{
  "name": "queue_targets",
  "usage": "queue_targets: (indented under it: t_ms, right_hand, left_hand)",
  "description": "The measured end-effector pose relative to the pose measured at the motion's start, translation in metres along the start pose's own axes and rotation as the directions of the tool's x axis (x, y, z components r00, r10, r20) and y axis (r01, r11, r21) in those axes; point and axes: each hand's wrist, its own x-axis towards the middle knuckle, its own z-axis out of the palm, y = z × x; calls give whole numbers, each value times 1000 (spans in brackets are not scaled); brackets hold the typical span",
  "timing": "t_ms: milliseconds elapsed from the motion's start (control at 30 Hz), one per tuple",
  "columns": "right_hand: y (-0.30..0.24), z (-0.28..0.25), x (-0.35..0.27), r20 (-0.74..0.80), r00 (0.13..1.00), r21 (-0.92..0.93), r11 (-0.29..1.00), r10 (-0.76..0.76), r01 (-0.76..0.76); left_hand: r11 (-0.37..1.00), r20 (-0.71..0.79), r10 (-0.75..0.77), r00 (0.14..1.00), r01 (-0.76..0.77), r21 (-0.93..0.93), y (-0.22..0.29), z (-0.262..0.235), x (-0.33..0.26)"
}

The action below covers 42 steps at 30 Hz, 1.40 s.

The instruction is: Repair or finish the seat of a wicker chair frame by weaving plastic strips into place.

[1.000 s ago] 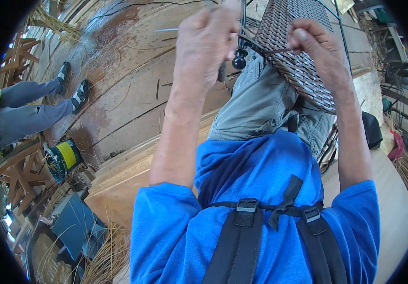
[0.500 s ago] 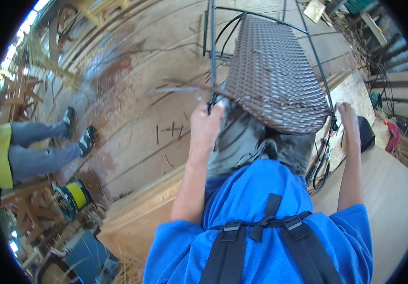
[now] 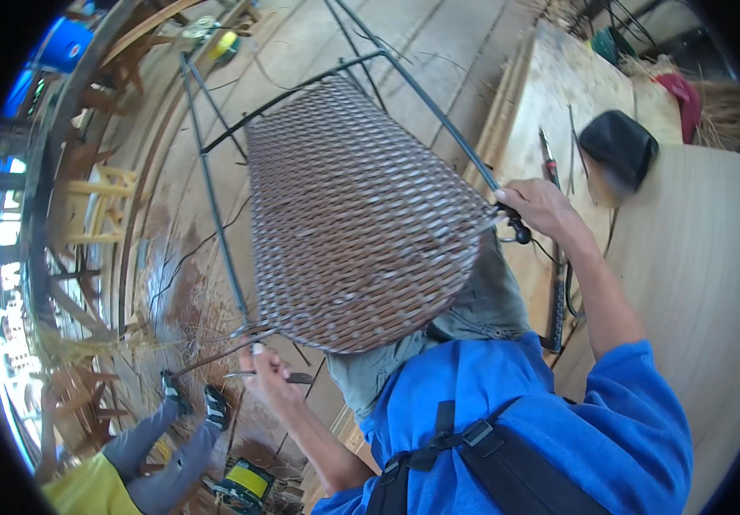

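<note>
A brown woven panel fills the inside of a dark metal frame tilted across my lap. My left hand is at the panel's near left corner, its fingers closed round a thin dark knife-like tool. A loose brown weaving strand sticks out to the left from that corner, just above the hand. At the near right corner my right hand grips the metal frame. Right below its fingers is a black clamp-like fitting with a thin cord.
To the right, a pointed tool with a red handle and a black pouch lie on boards beside a pale wooden panel. Another person in a yellow top is at lower left, near a green-and-yellow spool. Wooden chair frames stand further left.
The framed panel has swung left and turned, showing more of its woven face. My left hand has gone left and down with its corner; my right hand has come inward onto the frame.
</note>
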Motion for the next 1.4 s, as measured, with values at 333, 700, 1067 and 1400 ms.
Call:
queue_targets:
  t_ms: [333,700,1067,1400]
  right_hand:
    - [60,12,-13,-562,822,204,979,94,27]
    - [203,55,-101,-591,558,387,811,583,-438]
    - [258,104,-129,-151,883,-225,855,444,-468]
    - [296,78,-158,-120,828,577,717,548,-391]
  left_hand:
    - [991,67,47,997,-55,121,-11,-13,20]
    - [787,170,99,980,-182,590,3,-8,10]
    - [439,937,153,313,-871,219,23,185,-92]
    - [-56,903,-424,67,-997,47,-96,305,-162]
